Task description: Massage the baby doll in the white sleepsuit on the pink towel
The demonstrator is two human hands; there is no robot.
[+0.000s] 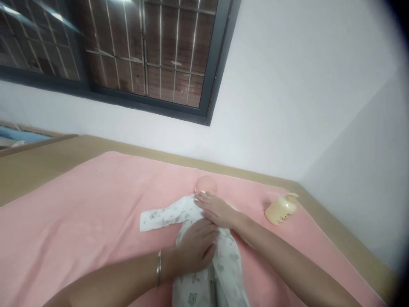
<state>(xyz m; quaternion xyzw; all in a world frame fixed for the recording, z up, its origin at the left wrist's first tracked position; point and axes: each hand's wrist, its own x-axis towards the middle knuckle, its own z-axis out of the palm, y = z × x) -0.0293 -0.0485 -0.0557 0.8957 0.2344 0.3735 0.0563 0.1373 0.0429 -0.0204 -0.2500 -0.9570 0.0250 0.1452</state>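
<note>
My left hand point(194, 249) lies flat, its grip spread, on the white printed cotton baby garment point(228, 268). My right hand point(217, 209) is flat too, pinching nothing, at the collar just below the pale pink plastic doll head point(206, 185). I judge that one palm should anchor while the other smooths evenly. The garment lies on a pink terry cloth point(79, 221) over a tan worktop point(35, 164). A cream pump bottle point(281, 209) stands near, with white walls and a dark-framed barred window point(143, 55) behind.

Left hand point(194, 249) lies flat, fingers spread; right hand point(215, 209) palm-down just beyond it, fingers straight.
</note>
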